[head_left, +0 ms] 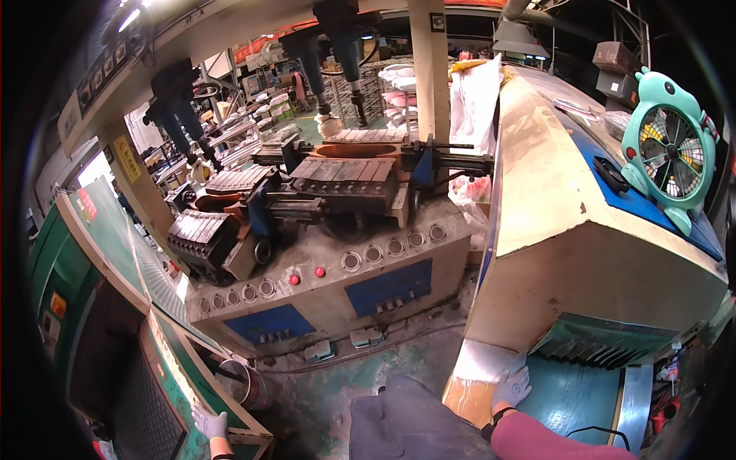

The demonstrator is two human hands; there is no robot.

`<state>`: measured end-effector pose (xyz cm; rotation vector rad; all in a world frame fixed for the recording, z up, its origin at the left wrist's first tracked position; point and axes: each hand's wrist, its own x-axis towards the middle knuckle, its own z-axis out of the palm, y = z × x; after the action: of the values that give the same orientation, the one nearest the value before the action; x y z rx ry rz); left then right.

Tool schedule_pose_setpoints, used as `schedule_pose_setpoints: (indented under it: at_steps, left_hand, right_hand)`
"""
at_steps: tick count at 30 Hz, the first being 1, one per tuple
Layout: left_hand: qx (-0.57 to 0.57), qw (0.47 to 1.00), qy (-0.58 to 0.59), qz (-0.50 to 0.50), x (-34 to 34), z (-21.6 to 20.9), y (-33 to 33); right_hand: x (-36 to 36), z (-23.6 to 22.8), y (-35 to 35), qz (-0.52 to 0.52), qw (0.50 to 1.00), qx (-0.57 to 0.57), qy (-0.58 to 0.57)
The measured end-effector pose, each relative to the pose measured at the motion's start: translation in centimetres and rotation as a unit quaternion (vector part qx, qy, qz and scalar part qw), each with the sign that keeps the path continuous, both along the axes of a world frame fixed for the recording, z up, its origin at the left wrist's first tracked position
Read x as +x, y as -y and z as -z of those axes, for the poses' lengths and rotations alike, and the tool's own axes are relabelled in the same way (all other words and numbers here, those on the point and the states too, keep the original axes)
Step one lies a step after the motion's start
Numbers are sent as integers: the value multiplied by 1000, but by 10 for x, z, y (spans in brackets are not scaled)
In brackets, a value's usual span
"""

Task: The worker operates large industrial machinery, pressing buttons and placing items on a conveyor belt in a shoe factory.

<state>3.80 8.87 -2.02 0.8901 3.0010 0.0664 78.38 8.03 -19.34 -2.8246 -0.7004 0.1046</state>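
Note:
My left hand [210, 423], in a pale glove, rests at the edge of a green cabinet-like machine [165, 337] at the lower left. Its fingers are stretched out and hold nothing. At the lower right, my right hand [512, 388], in a similar glove with a dark band at the wrist, lies flat, fingers extended, on the metal-covered edge [483, 364] of a large cream machine [583, 284]. A blue-green conveyor belt [575, 399] runs beside it, coming out from under a dark strip curtain [602, 341].
Ahead stands a press-like machine [330, 284] with round gauges, two red buttons and foot pedals [366, 337]. A bucket [244, 383] is on the floor near the green machine. On the cream machine stand a teal fan [671, 146] and a blue mat [602, 172].

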Motion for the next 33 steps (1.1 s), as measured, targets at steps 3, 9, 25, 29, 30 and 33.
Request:
schedule_pose_setpoints:
  at_steps: [3, 9, 25, 29, 30, 33]
  left_hand:
    - [13, 1000, -14, -3, -2, 11, 11]
    - [5, 999, -50, 1, 36, -10, 3]
    - [233, 961, -120, 85, 59, -27, 8]
    - [214, 968, -111, 74, 67, -31, 5]
    - [199, 968, -139, 61, 63, -35, 17]
    - [214, 966, -124, 78, 66, -26, 2]
  right_hand:
    - [-3, -5, -3, -2, 1000, -1, -11]
    - [0, -7, -1, 2, 1000, -7, 1]
    - [146, 38, 12, 41, 989, 115, 81]
    - [266, 68, 21, -17, 978, -136, 155]
    - [264, 59, 6, -50, 992, -100, 65]
    - [329, 50, 7, -177, 942, -286, 14]
